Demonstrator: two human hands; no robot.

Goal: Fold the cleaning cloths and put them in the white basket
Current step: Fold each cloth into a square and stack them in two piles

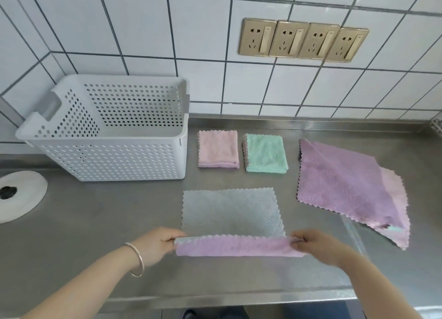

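A grey cloth with a purple underside (229,211) lies flat on the steel counter in front of me. Its near edge is turned up, showing a purple strip. My left hand (155,243) pinches the near left corner and my right hand (318,244) pinches the near right corner. Behind it lie a folded pink cloth (218,149) and a folded green cloth (265,153), side by side. To the right, unfolded purple and pink cloths (344,182) lie stacked. The white perforated basket (112,161) stands at the back left with nothing visible inside.
The steel counter (119,223) meets a white tiled wall with a row of gold sockets (303,41). A white round disc with a dark centre (19,194) sits at the far left. The counter's front edge runs just below my forearms.
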